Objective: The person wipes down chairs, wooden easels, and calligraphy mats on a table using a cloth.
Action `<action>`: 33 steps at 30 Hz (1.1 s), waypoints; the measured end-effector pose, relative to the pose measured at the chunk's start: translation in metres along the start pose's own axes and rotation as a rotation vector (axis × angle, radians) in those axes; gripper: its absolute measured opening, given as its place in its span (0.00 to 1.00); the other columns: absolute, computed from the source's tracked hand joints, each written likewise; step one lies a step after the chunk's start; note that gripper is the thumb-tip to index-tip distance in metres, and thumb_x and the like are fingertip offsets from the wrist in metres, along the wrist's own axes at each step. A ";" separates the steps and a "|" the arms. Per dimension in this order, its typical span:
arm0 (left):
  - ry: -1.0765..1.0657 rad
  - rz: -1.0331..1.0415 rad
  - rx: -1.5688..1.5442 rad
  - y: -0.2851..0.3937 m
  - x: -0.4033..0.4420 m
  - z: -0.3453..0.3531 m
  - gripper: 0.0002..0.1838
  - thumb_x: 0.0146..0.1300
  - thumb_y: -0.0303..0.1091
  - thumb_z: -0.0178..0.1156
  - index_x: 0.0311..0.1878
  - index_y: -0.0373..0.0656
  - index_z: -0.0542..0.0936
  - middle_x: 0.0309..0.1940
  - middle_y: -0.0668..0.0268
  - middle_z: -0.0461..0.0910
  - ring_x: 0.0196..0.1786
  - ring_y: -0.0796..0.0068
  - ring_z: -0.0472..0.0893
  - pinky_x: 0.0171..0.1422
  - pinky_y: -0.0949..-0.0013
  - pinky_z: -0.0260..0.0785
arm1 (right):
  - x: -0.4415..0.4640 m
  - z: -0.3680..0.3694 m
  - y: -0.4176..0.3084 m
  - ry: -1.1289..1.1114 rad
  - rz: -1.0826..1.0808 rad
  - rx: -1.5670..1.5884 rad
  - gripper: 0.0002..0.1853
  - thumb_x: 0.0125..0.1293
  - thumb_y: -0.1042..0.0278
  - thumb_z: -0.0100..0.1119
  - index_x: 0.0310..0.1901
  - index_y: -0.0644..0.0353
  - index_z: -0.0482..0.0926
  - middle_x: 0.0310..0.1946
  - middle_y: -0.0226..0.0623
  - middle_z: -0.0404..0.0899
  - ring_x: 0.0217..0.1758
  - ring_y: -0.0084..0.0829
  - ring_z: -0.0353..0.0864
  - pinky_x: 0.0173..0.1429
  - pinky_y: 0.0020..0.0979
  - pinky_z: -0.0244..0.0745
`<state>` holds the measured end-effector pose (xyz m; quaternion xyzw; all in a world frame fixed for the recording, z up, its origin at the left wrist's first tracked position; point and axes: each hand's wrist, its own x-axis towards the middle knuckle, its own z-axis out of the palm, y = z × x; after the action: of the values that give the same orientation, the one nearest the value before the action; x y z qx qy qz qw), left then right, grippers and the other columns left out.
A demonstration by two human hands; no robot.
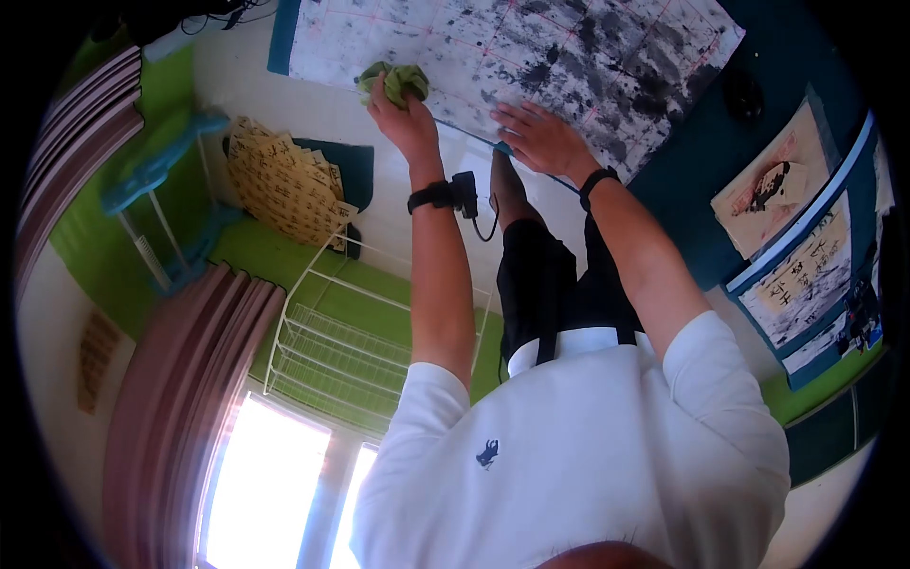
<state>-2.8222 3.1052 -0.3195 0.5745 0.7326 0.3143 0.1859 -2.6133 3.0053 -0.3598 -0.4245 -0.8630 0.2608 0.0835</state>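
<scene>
My left hand is closed on a crumpled green cloth, by the lower edge of a big ink-stained sheet with a red grid. My right hand lies flat on the same edge, its fingers spread, further to the right. Dark ink blotches cover much of the sheet, most thickly at its right side. Under the sheet shows a dark blue-green table cover.
A black computer mouse and papers with brushed characters lie to the right. On the left are tan lettered sheets, a white wire rack, a blue folding stand and a curtain.
</scene>
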 end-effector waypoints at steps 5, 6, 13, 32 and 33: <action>-0.173 0.083 0.177 0.011 0.008 0.029 0.25 0.59 0.26 0.61 0.61 0.48 0.75 0.61 0.44 0.66 0.59 0.40 0.68 0.63 0.45 0.60 | 0.001 0.007 0.002 -0.012 0.009 0.025 0.14 0.69 0.59 0.51 0.51 0.48 0.79 0.70 0.30 0.64 0.76 0.30 0.55 0.78 0.41 0.50; -0.255 0.096 0.139 0.019 -0.001 0.031 0.26 0.56 0.25 0.62 0.61 0.51 0.76 0.62 0.43 0.64 0.59 0.39 0.66 0.64 0.45 0.59 | 0.001 0.005 0.001 -0.017 0.029 0.026 0.14 0.69 0.59 0.51 0.51 0.48 0.79 0.70 0.30 0.64 0.76 0.30 0.55 0.78 0.41 0.50; -0.552 0.337 0.141 0.015 -0.008 0.019 0.27 0.48 0.20 0.60 0.54 0.52 0.80 0.56 0.53 0.69 0.57 0.46 0.68 0.60 0.50 0.64 | 0.006 0.004 -0.002 -0.094 0.064 0.009 0.11 0.67 0.63 0.51 0.48 0.47 0.80 0.68 0.27 0.67 0.75 0.30 0.57 0.78 0.40 0.52; -0.185 -0.126 0.158 -0.070 0.162 -0.028 0.24 0.55 0.33 0.68 0.55 0.43 0.74 0.48 0.47 0.72 0.49 0.47 0.76 0.54 0.52 0.69 | 0.005 0.007 -0.004 0.018 0.066 -0.004 0.13 0.62 0.63 0.58 0.49 0.48 0.73 0.71 0.26 0.62 0.77 0.28 0.54 0.77 0.40 0.52; -0.249 -0.084 0.169 -0.064 0.143 -0.023 0.25 0.54 0.33 0.69 0.56 0.43 0.74 0.49 0.47 0.72 0.50 0.47 0.75 0.55 0.52 0.69 | 0.005 0.008 -0.004 0.023 0.068 -0.001 0.13 0.62 0.63 0.58 0.49 0.48 0.73 0.71 0.26 0.62 0.77 0.28 0.54 0.77 0.40 0.52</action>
<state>-2.9224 3.2277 -0.3329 0.5915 0.7510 0.1698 0.2395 -2.6220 3.0044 -0.3652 -0.4567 -0.8471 0.2582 0.0846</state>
